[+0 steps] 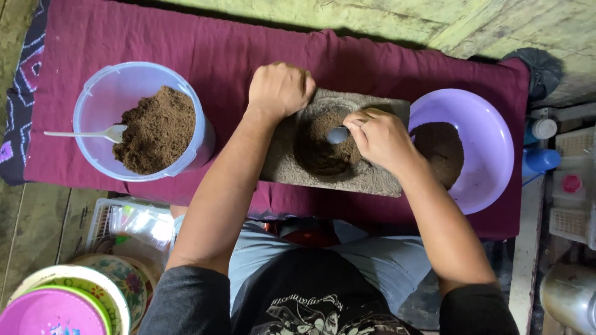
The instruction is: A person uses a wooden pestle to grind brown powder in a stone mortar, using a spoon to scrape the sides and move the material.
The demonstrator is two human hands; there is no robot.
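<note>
The right hand (382, 138) grips a spoon (338, 134) in the stone mortar (379, 180), scooping brown powder (320, 149). The left hand (279, 89), clenched, steadies the mortar's far rim. Some powder already lies in the purple bowl (490, 133) right of it.

Right hand (382, 138) scooping brown powder (323, 149) with a spoon (338, 134) in a stone mortar (338, 155); left hand (280, 89) bracing its rim.
</note>
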